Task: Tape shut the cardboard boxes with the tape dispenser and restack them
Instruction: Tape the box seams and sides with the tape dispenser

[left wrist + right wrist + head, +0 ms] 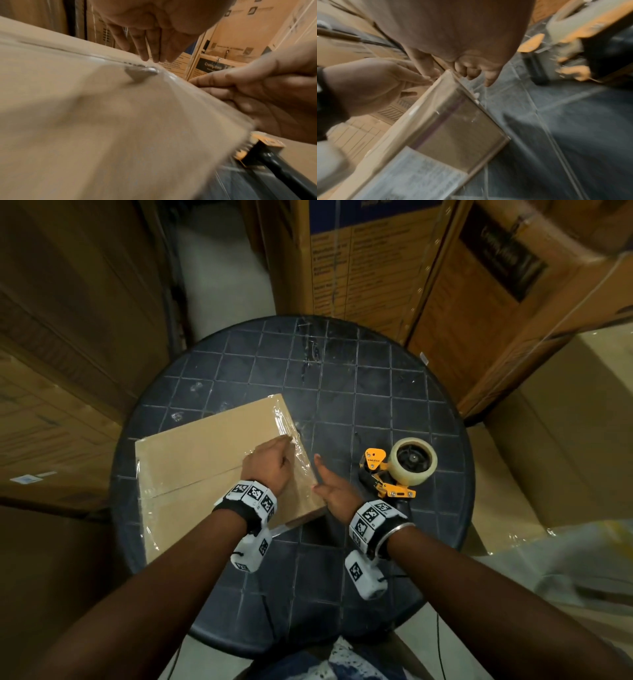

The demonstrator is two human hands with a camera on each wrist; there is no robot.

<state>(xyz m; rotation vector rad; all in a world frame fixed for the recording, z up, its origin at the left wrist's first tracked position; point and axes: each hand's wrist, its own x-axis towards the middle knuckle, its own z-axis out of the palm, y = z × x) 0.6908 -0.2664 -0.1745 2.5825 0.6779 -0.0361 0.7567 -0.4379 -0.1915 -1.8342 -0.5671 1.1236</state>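
On the round dark table (pixel 376 392), with its grid of tile-like lines, lies one flat cardboard box (pixel 205 460), and around the table stand large cartons (pixel 376 258). The box seems mostly sealed: clear tape (pixel 291 436) shines along its right end and also on the left edge, and the middle seam looks closed. I judge that the taping of this box is nearly finished, and that the restacking is not yet done. The tape dispenser (pixel 397 470), yellow with a roll of clear tape, stands on the table to the right of the box, and no hand holds it. The left hand (pixel 270 463) rests on top of the box near the taped end, fingers straight down and touching the tape, holding nothing. The right hand (pixel 330 484) lies relaxed against the right side of the box, fingers extended, grasping nothing. Both wrist views are blurred, so the tape ends are hard to judge. No other small boxes that need tape are visible, and the printing on the cartons is not readable.
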